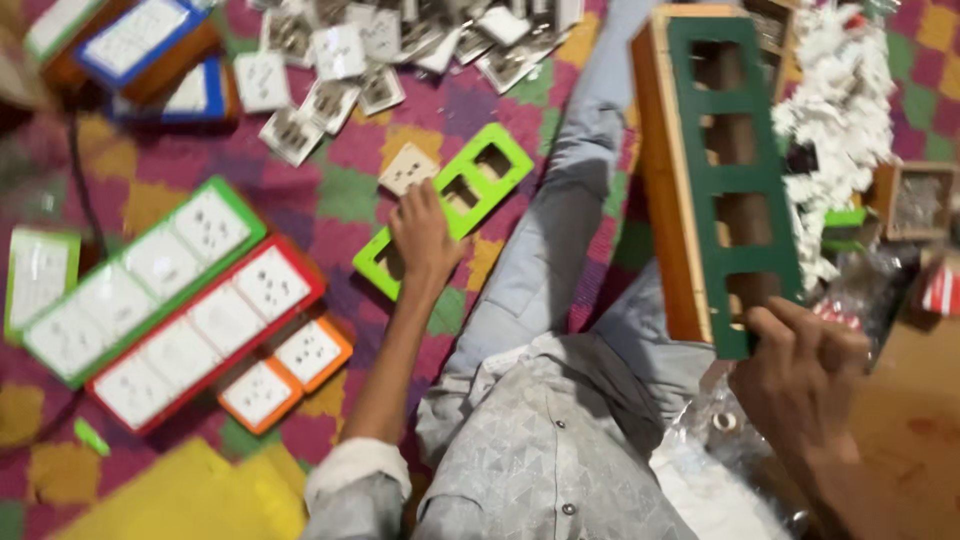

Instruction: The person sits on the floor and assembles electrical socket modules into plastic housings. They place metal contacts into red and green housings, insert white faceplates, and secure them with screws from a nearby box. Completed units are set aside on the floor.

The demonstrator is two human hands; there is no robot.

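My left hand [422, 238] reaches out over the patterned mat and rests on a bright green plastic frame [490, 172] with several square openings; a single white socket plate [407, 167] lies just beyond my fingertips. My right hand [800, 375] grips the near end of a long wooden box with a dark green multi-hole front plate [735, 160], held up above my right leg. My grey trouser leg [560, 220] stretches between the two hands.
Filled strips of white sockets in green [245, 215], red [310, 282] and orange [345, 352] frames lie at the left. Loose socket plates [340, 55] are scattered at the top. A heap of white parts [840, 110] and a small wooden box [915, 200] sit at the right.
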